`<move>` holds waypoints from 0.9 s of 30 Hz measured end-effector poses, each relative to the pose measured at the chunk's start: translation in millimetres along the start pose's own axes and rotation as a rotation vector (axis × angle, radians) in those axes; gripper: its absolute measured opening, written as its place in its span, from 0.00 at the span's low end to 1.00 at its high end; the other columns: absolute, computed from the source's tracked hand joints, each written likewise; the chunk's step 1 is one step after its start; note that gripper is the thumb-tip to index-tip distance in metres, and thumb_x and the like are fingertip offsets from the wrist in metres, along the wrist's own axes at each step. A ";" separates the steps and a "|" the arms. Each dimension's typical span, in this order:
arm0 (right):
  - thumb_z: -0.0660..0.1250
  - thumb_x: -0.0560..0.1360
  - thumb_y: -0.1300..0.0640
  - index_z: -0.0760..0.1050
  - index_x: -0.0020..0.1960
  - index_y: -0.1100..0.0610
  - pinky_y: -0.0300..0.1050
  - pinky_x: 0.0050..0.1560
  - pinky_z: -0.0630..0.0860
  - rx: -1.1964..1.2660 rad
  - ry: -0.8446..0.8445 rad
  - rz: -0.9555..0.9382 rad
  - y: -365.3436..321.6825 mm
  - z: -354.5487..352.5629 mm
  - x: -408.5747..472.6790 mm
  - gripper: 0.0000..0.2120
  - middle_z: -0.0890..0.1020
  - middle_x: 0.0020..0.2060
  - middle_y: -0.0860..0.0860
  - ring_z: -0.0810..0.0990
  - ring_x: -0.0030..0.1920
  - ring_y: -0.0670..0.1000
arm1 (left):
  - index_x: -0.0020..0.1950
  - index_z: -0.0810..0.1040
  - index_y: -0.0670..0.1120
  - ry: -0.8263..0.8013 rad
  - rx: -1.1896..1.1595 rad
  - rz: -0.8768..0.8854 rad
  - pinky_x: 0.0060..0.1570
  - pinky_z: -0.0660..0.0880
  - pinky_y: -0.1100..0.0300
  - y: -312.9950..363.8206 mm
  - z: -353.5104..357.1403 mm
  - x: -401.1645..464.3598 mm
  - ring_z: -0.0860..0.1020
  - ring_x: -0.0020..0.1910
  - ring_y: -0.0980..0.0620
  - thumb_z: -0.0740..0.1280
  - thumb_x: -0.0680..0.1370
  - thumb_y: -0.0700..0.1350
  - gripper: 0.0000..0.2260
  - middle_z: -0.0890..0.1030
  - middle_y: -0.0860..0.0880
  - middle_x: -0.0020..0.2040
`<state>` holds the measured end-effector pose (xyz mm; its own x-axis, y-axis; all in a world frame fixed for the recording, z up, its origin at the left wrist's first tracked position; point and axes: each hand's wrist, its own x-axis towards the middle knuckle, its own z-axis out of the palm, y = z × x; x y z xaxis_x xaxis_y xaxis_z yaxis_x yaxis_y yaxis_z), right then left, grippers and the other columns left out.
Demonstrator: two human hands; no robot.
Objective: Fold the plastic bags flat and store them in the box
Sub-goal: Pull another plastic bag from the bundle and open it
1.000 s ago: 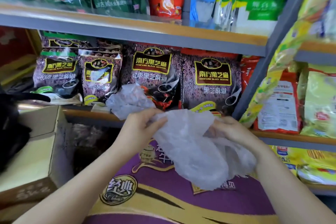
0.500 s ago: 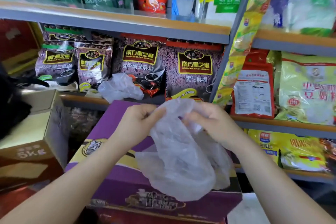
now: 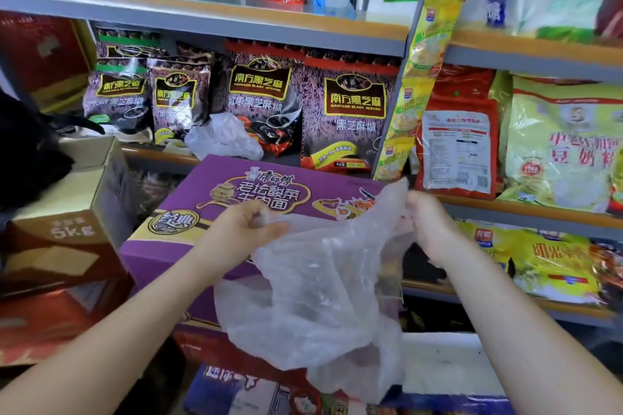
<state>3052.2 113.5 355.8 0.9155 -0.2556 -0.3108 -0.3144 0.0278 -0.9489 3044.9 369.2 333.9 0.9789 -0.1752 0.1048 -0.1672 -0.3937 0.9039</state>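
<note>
A clear, crumpled plastic bag [image 3: 323, 307] hangs in the air in front of me, stretched between both hands. My left hand [image 3: 247, 229] pinches its top edge on the left. My right hand [image 3: 426, 224] grips the top edge on the right, where a corner sticks up. The bag sags below them over a closed purple noodle carton [image 3: 202, 205]. Another crumpled clear bag [image 3: 224, 138] lies on the shelf behind the carton. An open brown cardboard box [image 3: 77, 199] stands at the left.
Grey shelves [image 3: 209, 22] packed with black sesame packets [image 3: 350, 118] and yellow food bags fill the back and right. A black bag [image 3: 27, 152] rests on the brown box. Red cartons sit low on the left, a white box [image 3: 448, 364] below the hanging bag.
My hands have drawn apart, pulling the bag's top edge wide. The view has pulled back and shifted right, so the purple carton's top now shows.
</note>
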 end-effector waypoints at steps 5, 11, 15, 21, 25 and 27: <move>0.55 0.71 0.51 0.59 0.73 0.53 0.42 0.71 0.50 -0.659 0.096 -0.851 -17.0 15.8 -44.9 0.31 0.60 0.71 0.45 0.54 0.71 0.42 | 0.34 0.68 0.47 0.171 0.356 0.106 0.25 0.61 0.63 17.8 5.0 -0.2 0.64 0.24 0.55 0.70 0.73 0.48 0.13 0.67 0.52 0.24; 0.65 0.72 0.40 0.58 0.73 0.47 0.43 0.69 0.58 -1.032 -0.350 -0.857 -15.0 39.4 -62.0 0.34 0.64 0.71 0.44 0.60 0.71 0.45 | 0.41 0.75 0.45 0.070 -0.119 0.227 0.29 0.66 0.69 49.8 9.6 -7.9 0.70 0.28 0.61 0.69 0.74 0.44 0.05 0.75 0.54 0.29; 0.71 0.71 0.50 0.75 0.57 0.56 0.52 0.55 0.75 -0.708 -0.319 -0.801 -11.8 47.2 -48.4 0.17 0.82 0.53 0.50 0.79 0.55 0.49 | 0.51 0.74 0.48 -0.079 -0.358 0.307 0.45 0.74 0.66 46.3 8.5 -10.9 0.79 0.46 0.58 0.72 0.68 0.48 0.15 0.80 0.52 0.46; 0.63 0.77 0.63 0.71 0.49 0.44 0.28 0.44 0.73 -0.168 -0.290 -0.652 -16.9 36.2 -39.8 0.13 0.79 0.44 0.36 0.78 0.42 0.30 | 0.64 0.67 0.52 -0.240 0.140 0.175 0.56 0.74 0.56 9.3 7.8 -6.4 0.76 0.56 0.56 0.69 0.57 0.69 0.40 0.77 0.55 0.58; 0.60 0.77 0.64 0.74 0.53 0.52 0.40 0.38 0.80 0.190 -0.360 -0.386 -11.6 20.6 -33.1 0.10 0.85 0.39 0.47 0.84 0.40 0.46 | 0.73 0.58 0.52 -0.254 0.256 0.245 0.70 0.57 0.56 2.7 6.6 1.0 0.63 0.69 0.58 0.56 0.61 0.77 0.47 0.67 0.57 0.69; 0.58 0.77 0.65 0.74 0.53 0.56 0.39 0.33 0.79 0.295 -0.387 -0.313 -10.0 14.8 -32.6 0.10 0.85 0.36 0.49 0.84 0.36 0.48 | 0.74 0.54 0.53 -0.272 0.271 0.230 0.70 0.48 0.61 4.5 9.1 2.5 0.55 0.70 0.62 0.51 0.63 0.74 0.44 0.60 0.61 0.69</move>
<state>3029.3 135.9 374.6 0.9962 0.0760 0.0425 0.0187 0.2900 -0.9569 3045.5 358.7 334.4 0.8523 -0.5027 0.1443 -0.4368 -0.5325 0.7250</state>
